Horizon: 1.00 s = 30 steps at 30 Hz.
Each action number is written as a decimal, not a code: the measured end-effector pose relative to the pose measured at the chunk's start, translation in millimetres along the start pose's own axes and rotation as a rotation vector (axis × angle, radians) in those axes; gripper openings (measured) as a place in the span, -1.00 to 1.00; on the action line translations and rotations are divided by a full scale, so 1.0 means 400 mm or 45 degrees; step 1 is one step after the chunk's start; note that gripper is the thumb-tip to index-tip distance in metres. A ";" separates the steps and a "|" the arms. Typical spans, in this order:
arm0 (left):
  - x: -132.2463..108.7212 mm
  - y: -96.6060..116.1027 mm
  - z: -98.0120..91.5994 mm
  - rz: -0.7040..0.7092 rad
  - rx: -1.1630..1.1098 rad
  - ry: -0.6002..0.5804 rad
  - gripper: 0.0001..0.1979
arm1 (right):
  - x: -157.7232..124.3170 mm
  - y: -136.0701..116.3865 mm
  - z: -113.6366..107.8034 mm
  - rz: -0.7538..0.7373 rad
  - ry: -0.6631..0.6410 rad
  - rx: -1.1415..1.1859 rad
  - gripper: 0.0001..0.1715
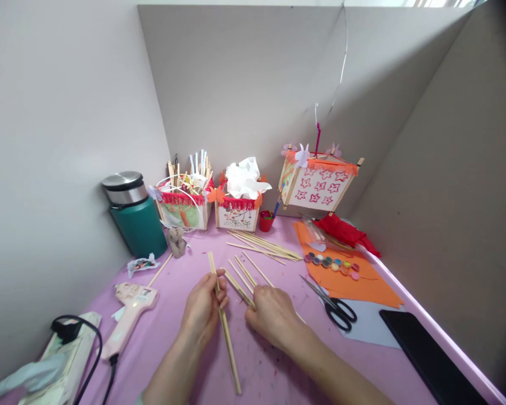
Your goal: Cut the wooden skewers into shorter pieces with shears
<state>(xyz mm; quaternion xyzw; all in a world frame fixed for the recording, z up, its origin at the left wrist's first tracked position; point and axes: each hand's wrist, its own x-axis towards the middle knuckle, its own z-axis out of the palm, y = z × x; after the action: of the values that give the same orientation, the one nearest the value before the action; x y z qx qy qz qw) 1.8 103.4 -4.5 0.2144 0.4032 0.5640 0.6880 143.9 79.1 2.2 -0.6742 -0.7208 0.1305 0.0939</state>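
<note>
My left hand [206, 304] is closed round a long, pale wooden stick [228, 349], seemingly more than one laid side by side, slanting from the middle of the table towards me. Just to its right, my right hand [274, 315] is closed over more wooden sticks [245, 271] that fan out past its knuckles on the purple tablecloth [185, 377]. Its fingertips are partly hidden beneath the hand. Behind both hands lies a loose pile of similar sticks [270, 246].
At left are a pink glue gun [130, 318], a power strip [67, 360] and a green flask [137, 225]. Scissors [333, 306], orange paper [362, 284], paint pots [333, 264] and a black slab [425, 354] lie right. Decorated boxes [236, 216] and a hanging lantern [320, 185] are behind.
</note>
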 end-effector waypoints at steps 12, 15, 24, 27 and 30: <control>-0.074 0.057 0.057 0.594 0.355 -0.410 -0.77 | 0.019 0.022 -0.035 -0.683 0.340 1.025 -0.94; -0.071 0.051 0.061 0.535 0.514 -0.407 -0.71 | 0.025 0.028 -0.001 -0.765 0.297 0.989 -0.93; -0.068 0.054 0.084 0.455 0.617 -0.493 -0.79 | 0.025 0.052 0.002 -0.872 0.171 0.761 -0.90; -0.072 0.056 0.102 0.420 0.625 -0.501 -0.79 | 0.024 0.061 -0.014 -0.897 0.129 0.732 -0.90; -0.076 0.059 0.116 0.403 0.579 -0.505 -0.77 | 0.024 0.066 -0.034 -0.822 0.034 0.692 -0.92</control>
<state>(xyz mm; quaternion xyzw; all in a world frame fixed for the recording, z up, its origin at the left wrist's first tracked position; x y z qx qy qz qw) 23.3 88.3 49.5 0.5278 0.3386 0.5066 0.5917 172.7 91.0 6.3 -0.3663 -0.8330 0.2710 0.3138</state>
